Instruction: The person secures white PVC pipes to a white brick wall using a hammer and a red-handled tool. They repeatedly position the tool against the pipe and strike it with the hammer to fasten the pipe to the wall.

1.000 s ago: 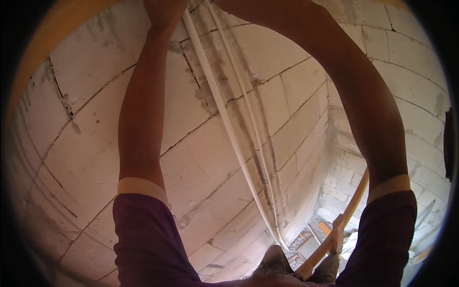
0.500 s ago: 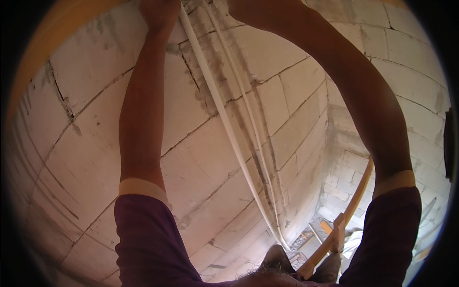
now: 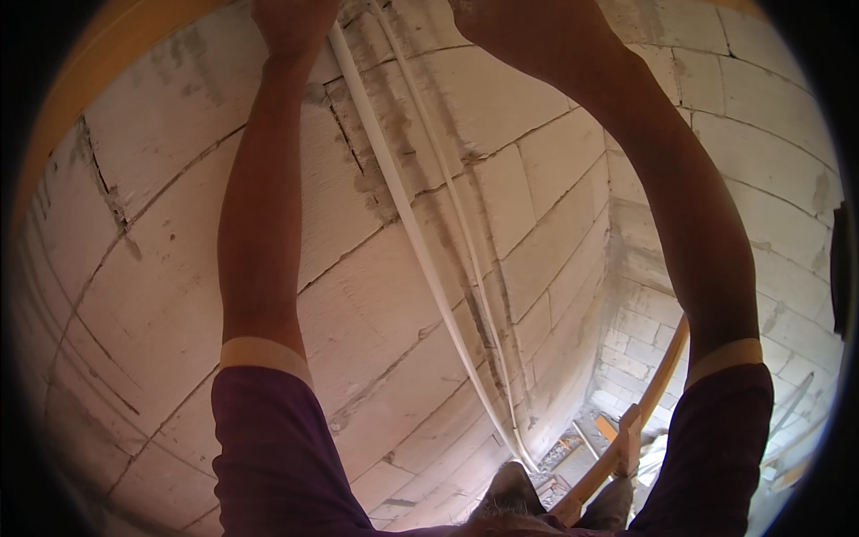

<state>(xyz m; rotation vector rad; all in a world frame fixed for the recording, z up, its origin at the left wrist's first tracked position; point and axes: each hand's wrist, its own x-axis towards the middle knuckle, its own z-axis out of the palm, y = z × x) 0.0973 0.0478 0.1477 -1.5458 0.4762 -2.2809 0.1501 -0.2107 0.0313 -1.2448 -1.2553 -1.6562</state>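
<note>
Both my arms reach up to the upper edge of the view. My left hand is beside the upper end of a white pipe that runs down along the block wall. Whether it touches the pipe does not show, since the fingers are cut off by the edge. My right hand is bent inward, right of a thinner white pipe in a groove in the wall. Its fingers lie out of view too, and anything in them is hidden.
A wooden rail with an upright piece stands low on the right, by my feet. Boards and rubble lie on the floor far below. Another block wall meets this one at the right. An orange-brown beam edges the upper left.
My right hand and forearm have shifted slightly, with the hand a little farther from the left one. The left arm has barely moved, and the view has shifted a bit.
</note>
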